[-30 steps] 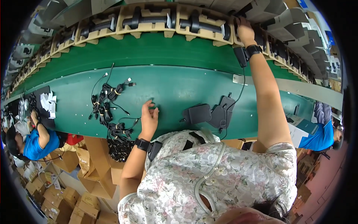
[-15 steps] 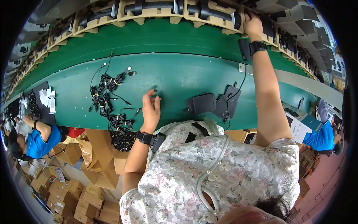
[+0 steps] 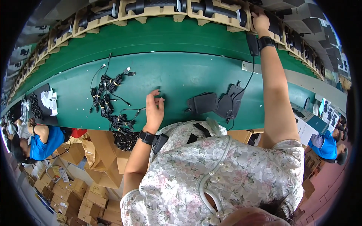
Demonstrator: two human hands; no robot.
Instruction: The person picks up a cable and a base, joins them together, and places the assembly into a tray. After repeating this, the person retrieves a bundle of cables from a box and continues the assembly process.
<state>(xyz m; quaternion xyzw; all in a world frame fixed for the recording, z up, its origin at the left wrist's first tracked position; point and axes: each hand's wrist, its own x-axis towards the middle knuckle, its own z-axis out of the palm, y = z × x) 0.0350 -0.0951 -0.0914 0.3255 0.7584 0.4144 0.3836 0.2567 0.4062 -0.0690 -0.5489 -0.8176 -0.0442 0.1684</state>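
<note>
My right arm stretches to the far side, where my right hand (image 3: 261, 23) closes over the end of a tan molded tray (image 3: 245, 27); its fingertips are partly hidden. Inside the neighbouring tray (image 3: 213, 16) lies a black cylindrical item. My left hand (image 3: 154, 110) hovers low over the green table, fingers loosely curled and apart, holding nothing. Left of it lie several bundled black cables (image 3: 107, 103), one plug end almost at my fingers. Black wristbands with boxes circle both wrists; a cable runs down from the right box (image 3: 252, 44).
Two black flat cases (image 3: 203, 103) lie on the table to the right of my left hand. A metal rail (image 3: 301, 83) edges the right side. At far left is a black mat with white paper pieces (image 3: 49, 101). People in blue (image 3: 49, 141) sit nearby; cardboard boxes (image 3: 105, 165) stand below.
My right hand has shifted slightly right and away, and the tray at it has slid slightly right as well. The left hand stays nearly still.
</note>
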